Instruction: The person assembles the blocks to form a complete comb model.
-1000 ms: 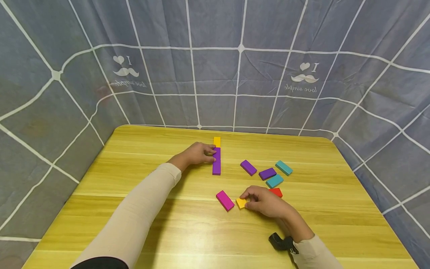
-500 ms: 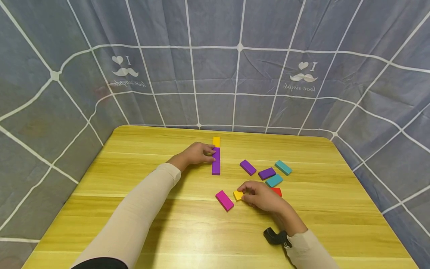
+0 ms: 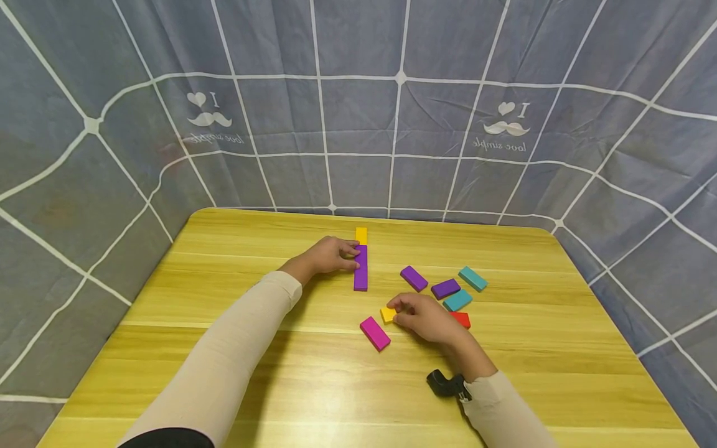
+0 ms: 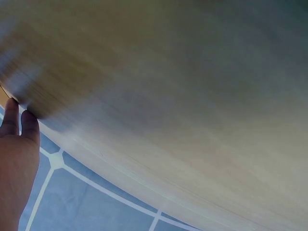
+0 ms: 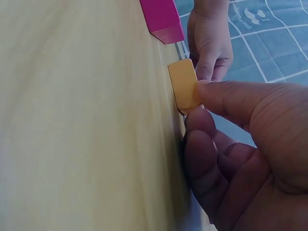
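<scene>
Six blocks (image 3: 414, 278) lie outside a seemingly unfinished row (image 3: 361, 279). Left hand (image 3: 329, 255), spread, touches it; right hand (image 3: 424, 317) pinches a yellow block (image 3: 387, 315)

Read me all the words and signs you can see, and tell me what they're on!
"I", mirrored order, with a heart and moustache: right side of the grey cloth.
"love simple", backwards: under that moustache.
"I", again with heart and moustache: cloth's left side.
"love simple", backwards, creased: below those.
Right wrist view: cloth print too blurred to read.
Blocks: no writing visible.
</scene>
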Action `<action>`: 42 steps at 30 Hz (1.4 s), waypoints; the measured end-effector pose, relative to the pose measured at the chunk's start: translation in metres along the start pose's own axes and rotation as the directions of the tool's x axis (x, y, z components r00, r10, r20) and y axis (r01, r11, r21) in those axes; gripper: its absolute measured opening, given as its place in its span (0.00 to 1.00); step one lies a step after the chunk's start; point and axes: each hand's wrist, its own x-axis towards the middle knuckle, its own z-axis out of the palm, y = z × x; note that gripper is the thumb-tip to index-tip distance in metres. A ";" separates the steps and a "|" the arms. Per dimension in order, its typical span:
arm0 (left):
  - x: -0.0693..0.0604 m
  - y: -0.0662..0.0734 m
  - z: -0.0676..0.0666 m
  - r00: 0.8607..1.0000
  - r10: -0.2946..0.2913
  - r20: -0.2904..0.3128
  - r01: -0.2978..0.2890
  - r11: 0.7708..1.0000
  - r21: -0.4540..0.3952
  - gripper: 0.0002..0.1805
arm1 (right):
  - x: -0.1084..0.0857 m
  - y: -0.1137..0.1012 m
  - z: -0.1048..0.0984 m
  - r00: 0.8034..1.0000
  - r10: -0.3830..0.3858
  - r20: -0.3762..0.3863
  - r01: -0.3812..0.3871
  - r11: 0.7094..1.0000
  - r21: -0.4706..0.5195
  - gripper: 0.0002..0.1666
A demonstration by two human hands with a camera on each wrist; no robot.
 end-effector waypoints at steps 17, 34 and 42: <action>0.002 -0.002 0.001 1.000 0.001 0.002 -0.001 1.000 -0.024 0.26 | 0.020 -0.001 0.007 0.999 -0.024 -0.040 0.026 0.998 0.051 0.10; 0.002 -0.002 0.000 1.000 0.005 0.000 -0.005 1.000 -0.021 0.26 | 0.038 -0.011 0.015 0.997 -0.045 -0.064 0.049 0.996 0.072 0.10; 0.001 0.000 -0.001 1.000 -0.007 -0.003 0.007 1.000 -0.022 0.26 | 0.045 -0.017 0.022 0.996 -0.028 -0.089 0.035 0.997 0.074 0.09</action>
